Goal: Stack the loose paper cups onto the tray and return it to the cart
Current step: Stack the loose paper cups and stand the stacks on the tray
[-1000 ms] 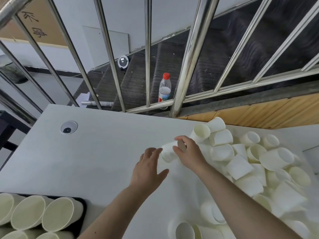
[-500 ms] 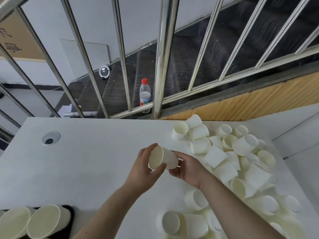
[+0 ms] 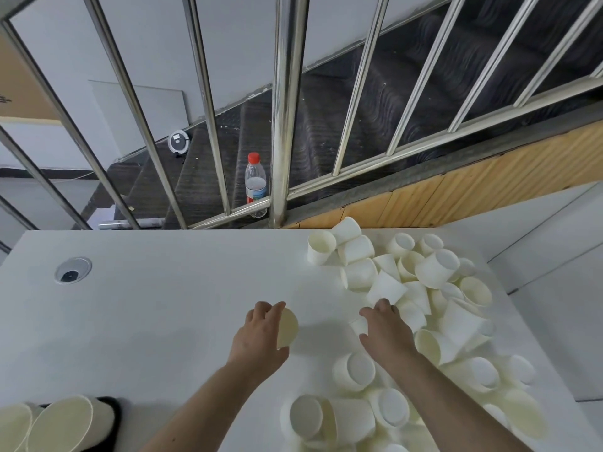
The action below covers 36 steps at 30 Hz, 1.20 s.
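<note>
- paper, thin and cream-white, is what your left hand (image 3: pixel 257 334) holds: one paper cup (image 3: pixel 287 327) lying on its side, fingers curled over its wall, open mouth facing right.
- your right hand (image 3: pixel 386 327) is down at the near-left edge of the loose cup pile (image 3: pixel 424 288), fingers bent over a small cup (image 3: pixel 359 324); your hand hides most of it, so i cannot tell whether you are pinching it or only touching it.
- the pile covers the right side of the white table (image 3: pixel 163 288), cups tipped every way, some lying across others.
- the black tray (image 3: pixel 114 415) shows only at the near-left corner, with stacked cups (image 3: pixel 58 425) lying on it; the cart is not in view.
- to do this step well, take the small cup by its rim or upper wall, not by squeezing the middle, since thin paper will likely crease.
- turn it base-first toward the open mouth in your left hand, line the two up, and slide it in without forcing.
- hold the left cup lightly so its mouth stays round.
- pick from the pile's edge, as here, so the cups resting on top are less likely to roll off the far or right side.
- carry the nested cups near-left to the tray.
</note>
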Each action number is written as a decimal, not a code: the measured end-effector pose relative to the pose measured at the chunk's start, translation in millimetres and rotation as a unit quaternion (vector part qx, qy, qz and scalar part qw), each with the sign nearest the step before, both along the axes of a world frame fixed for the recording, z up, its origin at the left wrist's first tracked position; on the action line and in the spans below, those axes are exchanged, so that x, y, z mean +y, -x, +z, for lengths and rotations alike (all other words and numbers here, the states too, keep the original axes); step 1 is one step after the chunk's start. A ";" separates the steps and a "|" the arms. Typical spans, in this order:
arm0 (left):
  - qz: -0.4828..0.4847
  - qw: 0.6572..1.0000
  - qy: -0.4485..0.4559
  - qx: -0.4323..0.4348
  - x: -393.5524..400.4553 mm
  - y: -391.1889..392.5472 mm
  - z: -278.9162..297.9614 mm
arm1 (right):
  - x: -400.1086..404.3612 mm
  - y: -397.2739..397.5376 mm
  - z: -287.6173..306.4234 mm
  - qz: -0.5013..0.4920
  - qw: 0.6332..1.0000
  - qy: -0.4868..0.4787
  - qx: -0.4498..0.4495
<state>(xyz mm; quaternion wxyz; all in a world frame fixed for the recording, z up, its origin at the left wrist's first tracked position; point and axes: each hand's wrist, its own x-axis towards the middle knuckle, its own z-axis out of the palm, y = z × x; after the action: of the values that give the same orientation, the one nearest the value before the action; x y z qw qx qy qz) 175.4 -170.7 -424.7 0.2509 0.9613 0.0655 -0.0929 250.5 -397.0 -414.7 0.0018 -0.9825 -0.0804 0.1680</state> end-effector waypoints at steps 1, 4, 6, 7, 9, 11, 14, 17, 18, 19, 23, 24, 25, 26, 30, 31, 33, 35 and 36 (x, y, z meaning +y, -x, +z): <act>-0.004 1.000 -0.002 0.000 -1.0 0.1 -0.8 | -1.1 -0.4 -2.2 0.003 1.000 0.000 -0.002; -0.011 1.000 -0.004 -0.001 -3.5 -0.4 -1.2 | -1.9 -2.0 -6.3 0.012 1.000 -0.006 -0.014; -0.014 1.000 -0.003 -0.002 -4.6 0.1 -1.5 | -2.3 -3.0 -8.9 0.019 1.000 -0.015 -0.014; -0.015 1.000 -0.002 -0.002 -5.1 0.3 -1.7 | -2.7 -3.4 -9.5 0.024 0.999 -0.020 -0.011; -0.017 1.000 0.000 -0.005 -5.4 0.9 -1.9 | -4.5 -4.0 -10.4 0.036 0.999 -0.023 -0.008; -0.019 1.000 0.000 -0.006 -5.6 0.6 -1.7 | -6.4 -4.4 -10.5 0.052 0.998 -0.021 -0.012; -0.018 1.000 -0.001 -0.008 -5.2 -0.7 -0.3 | -7.7 -5.5 -9.8 0.076 0.997 -0.018 -0.016; -0.017 1.000 0.001 -0.009 -4.4 -1.7 0.4 | -4.9 -5.6 -4.4 0.094 0.995 -0.019 -0.021; -0.015 1.000 0.003 -0.009 -4.1 -1.8 0.5 | -3.1 -5.0 -2.2 0.096 0.995 -0.024 -0.024; -0.013 1.000 0.004 -0.009 -4.1 -2.0 0.4 | -1.0 -4.5 0.1 0.097 0.994 -0.033 -0.029; -0.014 1.000 0.004 -0.005 -5.0 -1.2 -1.7 | 9.1 -1.2 3.4 0.086 0.990 -0.102 -0.040; -0.014 1.000 0.004 -0.004 -5.0 -0.8 -2.5 | 11.3 0.1 2.8 0.082 0.988 -0.122 -0.038; -0.014 1.000 0.004 -0.004 -4.9 -0.3 -3.4 | 13.5 1.6 1.7 0.080 0.987 -0.139 -0.032; -0.013 1.000 0.004 -0.003 -4.4 -0.2 -4.0 | 15.4 3.2 0.5 0.078 0.984 -0.156 -0.024; -0.009 1.000 0.005 0.002 -2.9 -0.6 -6.6 | 22.5 8.7 -4.5 0.094 0.975 -0.200 0.017; -0.008 1.000 0.003 0.005 -2.4 -0.5 -7.4 | 24.0 9.8 -5.3 0.097 0.974 -0.203 0.026; -0.010 1.000 -0.003 0.009 -1.3 -0.6 -8.6 | 25.8 11.2 -6.6 0.102 0.973 -0.203 0.039; -0.012 1.000 -0.010 0.010 -0.5 -0.7 -9.9 | 27.3 12.2 -6.8 0.111 0.973 -0.196 0.045; -0.013 1.000 -0.012 0.011 -0.2 -0.7 -10.2 | 28.1 12.6 -6.2 0.115 0.974 -0.191 0.046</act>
<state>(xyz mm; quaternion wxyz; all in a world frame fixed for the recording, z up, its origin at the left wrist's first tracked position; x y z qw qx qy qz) 176.1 -170.9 -435.0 0.2374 0.9640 0.0571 -0.1056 237.8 -368.9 -420.9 0.1736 -0.9392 -0.2237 0.1941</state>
